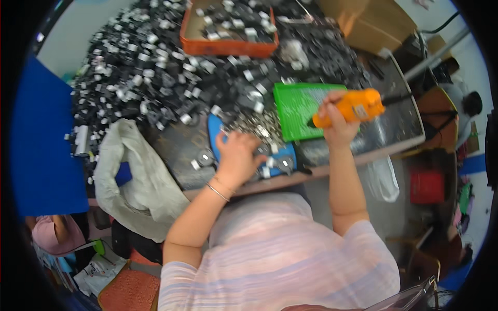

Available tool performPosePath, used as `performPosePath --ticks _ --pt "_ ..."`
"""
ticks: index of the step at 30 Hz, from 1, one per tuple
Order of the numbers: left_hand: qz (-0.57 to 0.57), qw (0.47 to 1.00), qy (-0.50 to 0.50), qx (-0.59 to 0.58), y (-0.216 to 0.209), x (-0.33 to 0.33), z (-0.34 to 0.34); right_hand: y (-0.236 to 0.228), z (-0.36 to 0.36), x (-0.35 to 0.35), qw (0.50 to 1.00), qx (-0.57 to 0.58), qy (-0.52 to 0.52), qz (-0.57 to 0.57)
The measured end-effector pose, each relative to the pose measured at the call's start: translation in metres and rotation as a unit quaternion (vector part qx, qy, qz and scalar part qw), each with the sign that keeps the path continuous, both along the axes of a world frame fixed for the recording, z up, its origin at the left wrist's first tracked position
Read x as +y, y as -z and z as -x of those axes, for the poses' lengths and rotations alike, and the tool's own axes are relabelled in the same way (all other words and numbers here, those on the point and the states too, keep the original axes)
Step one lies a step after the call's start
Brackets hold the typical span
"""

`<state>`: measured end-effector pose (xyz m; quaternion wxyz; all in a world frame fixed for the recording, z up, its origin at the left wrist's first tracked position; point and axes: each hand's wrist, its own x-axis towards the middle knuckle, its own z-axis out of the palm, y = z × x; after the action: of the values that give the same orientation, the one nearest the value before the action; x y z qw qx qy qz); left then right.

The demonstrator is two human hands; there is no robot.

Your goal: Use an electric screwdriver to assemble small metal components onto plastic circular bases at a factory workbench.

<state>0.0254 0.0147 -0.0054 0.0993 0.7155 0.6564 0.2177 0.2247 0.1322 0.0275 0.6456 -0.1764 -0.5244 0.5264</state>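
My right hand (340, 122) is closed around an orange corded electric screwdriver (358, 107). It is held over the right side of a green plastic tray (287, 111), with its dark tip pointing left. My left hand (236, 158) reaches over a blue tray (214, 132) at the table's near edge, fingers apart. Small shiny metal pieces (264, 124) lie just beyond its fingertips. A dark round part (262, 150) shows between the thumb and index finger; whether they touch it is unclear. Two similar parts with white blocks, a right one (285, 164) and a left one (205, 157), lie nearby.
A large heap of black and white parts (155, 67) covers the table's far left. An orange-rimmed box (228, 49) of parts sits on it. A pale sack (119, 181) hangs at the left edge. A cardboard box (371, 26) stands far right. People are seated nearby.
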Motion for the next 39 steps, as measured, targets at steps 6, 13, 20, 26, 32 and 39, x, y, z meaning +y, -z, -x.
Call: performPosePath --ticks 6,13,20,26,32,39 --pt "-0.001 1.0 0.003 -0.003 0.015 -0.003 -0.004 0.014 -0.002 -0.002 1.0 -0.01 0.017 0.022" --pt "-0.018 1.0 0.003 -0.003 0.016 -0.002 0.0 0.007 0.002 0.004 0.999 -0.016 0.036 0.006" --pt "-0.034 0.997 -0.033 -0.062 0.007 -0.017 0.02 -0.021 0.005 -0.004 0.999 0.031 0.002 -0.017" --pt "-0.039 0.992 -0.103 -0.057 0.009 -0.046 0.044 -0.033 0.034 -0.039 0.99 0.092 -0.109 -0.004" --pt "0.006 0.987 -0.131 -0.09 0.016 -0.059 0.07 -0.029 0.078 -0.047 0.965 0.126 -0.23 0.027" --pt "0.017 0.987 -0.119 -0.109 0.007 -0.061 0.081 -0.033 0.108 -0.05 0.967 0.042 -0.25 -0.003"
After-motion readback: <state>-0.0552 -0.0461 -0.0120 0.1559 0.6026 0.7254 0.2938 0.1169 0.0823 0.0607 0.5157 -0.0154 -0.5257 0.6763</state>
